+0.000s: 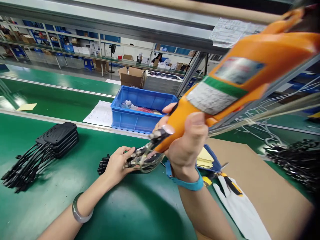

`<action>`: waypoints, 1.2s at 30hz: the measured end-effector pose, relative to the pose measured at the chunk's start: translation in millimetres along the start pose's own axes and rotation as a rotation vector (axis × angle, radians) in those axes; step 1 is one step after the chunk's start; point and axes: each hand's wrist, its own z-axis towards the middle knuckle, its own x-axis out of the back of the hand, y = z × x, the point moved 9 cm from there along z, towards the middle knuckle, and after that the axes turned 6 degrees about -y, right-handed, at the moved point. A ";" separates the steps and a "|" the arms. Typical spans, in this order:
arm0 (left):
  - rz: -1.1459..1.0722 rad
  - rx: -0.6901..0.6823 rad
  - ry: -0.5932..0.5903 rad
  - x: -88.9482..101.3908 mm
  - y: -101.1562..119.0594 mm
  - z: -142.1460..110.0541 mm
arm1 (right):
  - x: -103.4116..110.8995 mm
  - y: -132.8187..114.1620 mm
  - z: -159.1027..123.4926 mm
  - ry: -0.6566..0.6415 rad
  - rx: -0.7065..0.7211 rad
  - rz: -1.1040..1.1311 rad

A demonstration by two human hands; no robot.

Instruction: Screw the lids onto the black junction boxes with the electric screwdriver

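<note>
My right hand (pixel 186 140) is wrapped round the grip of a large orange hanging power tool (pixel 240 76). The tool's metal jaw nose (pixel 143 156) points down to the left. My left hand (pixel 117 163) rests on the green mat with its fingers closed on a bundle of black cables (pixel 103 165), held right at the tool's nose. A blue strap sits on my right wrist and a grey bangle on my left.
A stack of black flat parts with cables (pixel 47 146) lies at the left. A blue crate (pixel 140 108) stands behind, with a paper sheet beside it. At the right are a brown cardboard sheet (pixel 265 180), a white glove (pixel 240 206), yellow notes and more black cables (pixel 295 160).
</note>
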 end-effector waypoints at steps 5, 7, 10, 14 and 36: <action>0.279 0.167 0.026 31.6 -35.1 9.8 | 28.8 -52.2 29.3 0.177 0.165 -0.166; 0.377 0.236 0.027 36.9 -47.2 11.3 | 35.7 -60.6 39.5 0.183 0.165 -0.186; 0.312 0.173 0.027 32.6 -37.6 12.1 | 44.9 -54.1 44.2 0.157 0.137 -0.174; 0.090 -0.011 -0.151 4.7 -0.7 7.5 | 58.3 -29.1 33.0 0.159 0.098 -0.223; 0.217 -0.013 -0.372 -25.0 13.6 -0.3 | 79.1 24.2 -9.8 0.141 -0.141 -0.113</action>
